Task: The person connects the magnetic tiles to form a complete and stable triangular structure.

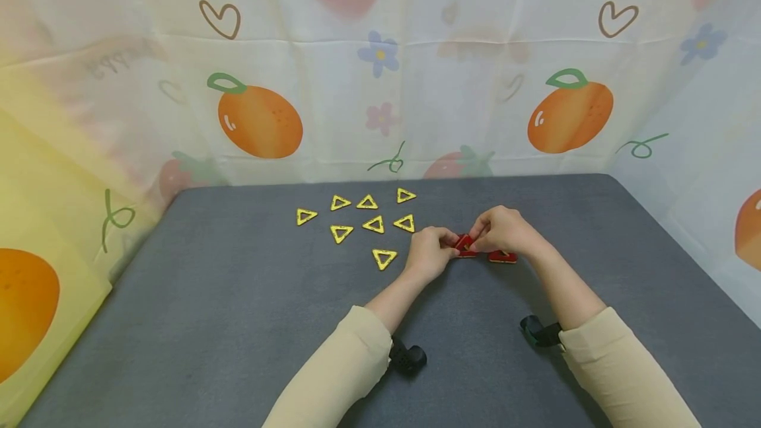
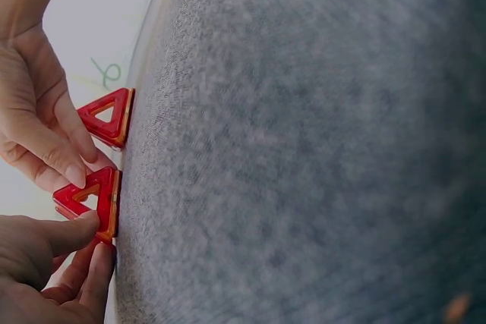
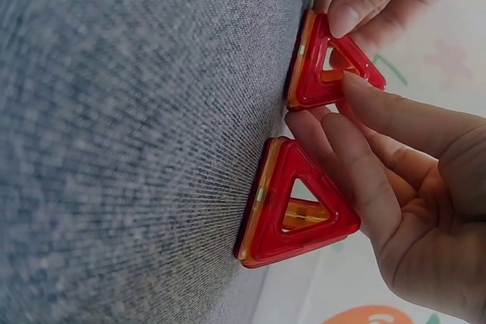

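Note:
Both hands meet over a red triangular magnetic-tile piece (image 1: 464,243) right of the table's middle. My left hand (image 1: 429,253) pinches its left side between thumb and fingers. On the opposite side, my right hand (image 1: 505,231) grips it, thumb against the front face, as the right wrist view shows. The held piece (image 3: 307,73) has a triangular hole and seems to be red tiles leaning together over an orange-edged base. Just right of it stands a second red triangular piece (image 3: 277,210), upright and apart from the first, partly behind my right hand in the head view.
Several yellow triangle tiles (image 1: 374,224) lie flat and spread out left of my hands; the nearest yellow tile (image 1: 384,258) is close to my left wrist. A grey tabletop (image 1: 208,316) carries everything. A printed cloth (image 1: 333,104) hangs behind the table's far edge.

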The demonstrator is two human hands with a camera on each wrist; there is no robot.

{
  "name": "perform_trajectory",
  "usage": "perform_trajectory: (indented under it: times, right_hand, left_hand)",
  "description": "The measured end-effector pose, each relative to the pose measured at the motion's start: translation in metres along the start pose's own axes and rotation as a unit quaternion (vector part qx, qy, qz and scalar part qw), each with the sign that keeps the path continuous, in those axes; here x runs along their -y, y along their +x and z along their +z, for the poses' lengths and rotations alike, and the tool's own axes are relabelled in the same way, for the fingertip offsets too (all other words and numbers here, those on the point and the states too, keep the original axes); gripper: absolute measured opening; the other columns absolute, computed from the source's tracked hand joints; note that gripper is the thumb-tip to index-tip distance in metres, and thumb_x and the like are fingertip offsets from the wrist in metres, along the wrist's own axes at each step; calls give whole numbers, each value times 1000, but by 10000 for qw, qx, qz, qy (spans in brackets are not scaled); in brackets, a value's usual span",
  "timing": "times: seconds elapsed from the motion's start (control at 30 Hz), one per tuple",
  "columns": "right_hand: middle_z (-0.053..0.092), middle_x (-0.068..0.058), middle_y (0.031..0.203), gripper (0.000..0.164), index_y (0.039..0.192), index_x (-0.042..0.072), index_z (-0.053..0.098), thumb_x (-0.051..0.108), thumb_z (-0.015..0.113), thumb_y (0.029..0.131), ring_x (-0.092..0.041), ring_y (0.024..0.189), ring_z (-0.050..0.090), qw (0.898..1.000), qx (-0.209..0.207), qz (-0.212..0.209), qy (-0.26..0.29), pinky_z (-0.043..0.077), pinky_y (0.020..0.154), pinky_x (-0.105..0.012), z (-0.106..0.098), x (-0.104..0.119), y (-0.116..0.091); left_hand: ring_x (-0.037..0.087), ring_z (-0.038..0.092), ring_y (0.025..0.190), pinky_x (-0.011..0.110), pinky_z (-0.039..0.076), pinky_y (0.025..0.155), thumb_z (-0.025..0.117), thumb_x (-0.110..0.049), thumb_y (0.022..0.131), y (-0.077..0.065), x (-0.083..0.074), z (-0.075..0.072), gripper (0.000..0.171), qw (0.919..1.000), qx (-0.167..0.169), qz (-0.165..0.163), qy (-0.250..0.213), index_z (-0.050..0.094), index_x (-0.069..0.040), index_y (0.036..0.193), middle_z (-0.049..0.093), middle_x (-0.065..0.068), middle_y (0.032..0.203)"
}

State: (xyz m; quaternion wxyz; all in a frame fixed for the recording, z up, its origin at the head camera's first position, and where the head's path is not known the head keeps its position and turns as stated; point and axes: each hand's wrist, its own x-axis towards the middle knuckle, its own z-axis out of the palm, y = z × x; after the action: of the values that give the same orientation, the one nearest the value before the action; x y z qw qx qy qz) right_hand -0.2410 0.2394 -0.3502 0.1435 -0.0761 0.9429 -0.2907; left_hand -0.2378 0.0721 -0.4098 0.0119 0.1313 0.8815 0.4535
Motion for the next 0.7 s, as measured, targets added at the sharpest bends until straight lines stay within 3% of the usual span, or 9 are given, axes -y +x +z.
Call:
perform_trajectory:
  times: [0.43,0.7]
  right_hand:
    - [76,-13,88,16,96,2,72,9,75,83,-16,73,66,10000,-58,-13,-70,51,63,-28,1,1,0]
    - [75,-16,97,23,104,0,71,6,77,82,-22,83,68,9997,-125,-74,-180,55,65,-30,-3,5,-2]
  left_hand:
    - [16,71,85,18,54,71,77,-3,83,-1,-1,-1,20,9998,-100,88,-134,73,-4,103,75,9,94]
    - [16,70,88,19,55,74,78,-6,83,-2,-2,-6,21,9999,90,45,-60,71,-4,103,75,9,99]
